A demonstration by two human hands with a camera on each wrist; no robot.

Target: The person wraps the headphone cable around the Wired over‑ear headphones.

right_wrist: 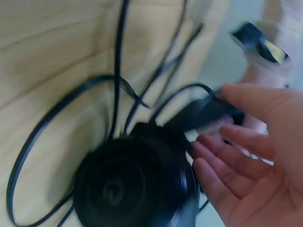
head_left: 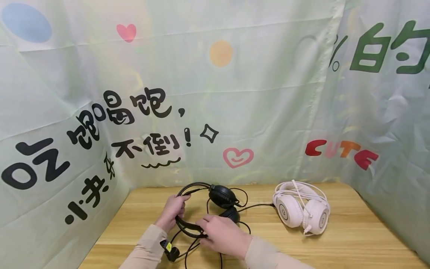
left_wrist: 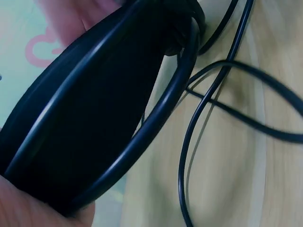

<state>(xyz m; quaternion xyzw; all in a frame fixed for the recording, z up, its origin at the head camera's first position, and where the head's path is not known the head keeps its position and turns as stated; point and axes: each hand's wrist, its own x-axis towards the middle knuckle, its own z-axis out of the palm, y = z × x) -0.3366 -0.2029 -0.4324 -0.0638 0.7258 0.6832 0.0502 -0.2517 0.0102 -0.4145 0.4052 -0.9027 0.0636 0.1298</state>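
Note:
A black over-ear headphone (head_left: 223,195) is held at an angle above the wooden table, its headband toward the left. My left hand (head_left: 174,211) grips the band's far-left curve; in the left wrist view the wide black band (left_wrist: 104,94) lies between thumb and fingers. My right hand (head_left: 223,233) pinches the near side of the band close to the lower ear cup (head_left: 231,215). The right wrist view shows that ear cup (right_wrist: 135,184) beside the right hand's fingers (right_wrist: 222,165). Black cable loops (left_wrist: 189,142) hang and lie around the headphone.
White headphones (head_left: 302,209) with their cable wound over them lie on the table (head_left: 362,224) at the right. A black cable end touches or nearly touches them. A black device with a yellow label (head_left: 168,246) is at my left wrist. Printed cloth (head_left: 268,112) hangs behind and at both sides.

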